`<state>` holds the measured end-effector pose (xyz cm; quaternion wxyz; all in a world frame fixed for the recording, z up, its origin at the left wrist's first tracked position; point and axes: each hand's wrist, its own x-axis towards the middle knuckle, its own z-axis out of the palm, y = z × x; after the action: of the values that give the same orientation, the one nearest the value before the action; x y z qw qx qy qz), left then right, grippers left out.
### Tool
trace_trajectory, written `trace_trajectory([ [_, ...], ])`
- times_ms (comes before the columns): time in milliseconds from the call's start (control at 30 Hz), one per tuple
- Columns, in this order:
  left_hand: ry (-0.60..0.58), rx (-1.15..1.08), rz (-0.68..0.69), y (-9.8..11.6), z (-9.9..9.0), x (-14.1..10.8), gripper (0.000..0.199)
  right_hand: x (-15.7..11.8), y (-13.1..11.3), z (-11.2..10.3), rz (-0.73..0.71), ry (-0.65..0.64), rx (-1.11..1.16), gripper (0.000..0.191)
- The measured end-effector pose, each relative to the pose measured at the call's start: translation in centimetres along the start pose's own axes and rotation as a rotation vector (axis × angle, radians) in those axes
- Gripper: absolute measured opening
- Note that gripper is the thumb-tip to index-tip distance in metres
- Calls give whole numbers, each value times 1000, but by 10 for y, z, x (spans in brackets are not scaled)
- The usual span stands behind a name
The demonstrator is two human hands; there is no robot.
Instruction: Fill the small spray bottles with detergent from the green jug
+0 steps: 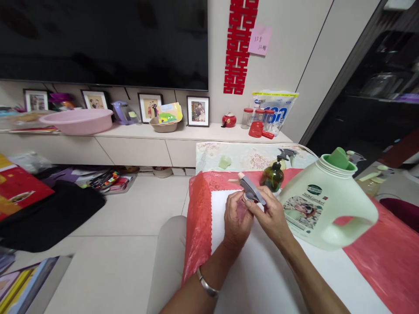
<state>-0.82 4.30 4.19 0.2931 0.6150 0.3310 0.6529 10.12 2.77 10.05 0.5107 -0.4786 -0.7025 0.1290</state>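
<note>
Left hand (236,218) wraps a small clear bottle (242,208), mostly hidden in the palm. Right hand (270,216) pinches the grey trigger sprayer head (251,190) at the bottle's neck. Both are above the white cloth (262,270), near the table's left edge. Pale green detergent jug (327,205) crowds the right; open cloth lies nearer the body.
</note>
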Motion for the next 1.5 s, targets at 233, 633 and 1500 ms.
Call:
trace_trajectory([
  [233,-10,10,5,2,-2,2,40,5,10,11,-2,93,-15,32],
  [633,6,44,30,3,1,3,32,4,-3,6,-61,99,-217,22],
  [1500,-4,112,-47,3,-2,2,18,-13,-4,32,154,209,-58,33],
])
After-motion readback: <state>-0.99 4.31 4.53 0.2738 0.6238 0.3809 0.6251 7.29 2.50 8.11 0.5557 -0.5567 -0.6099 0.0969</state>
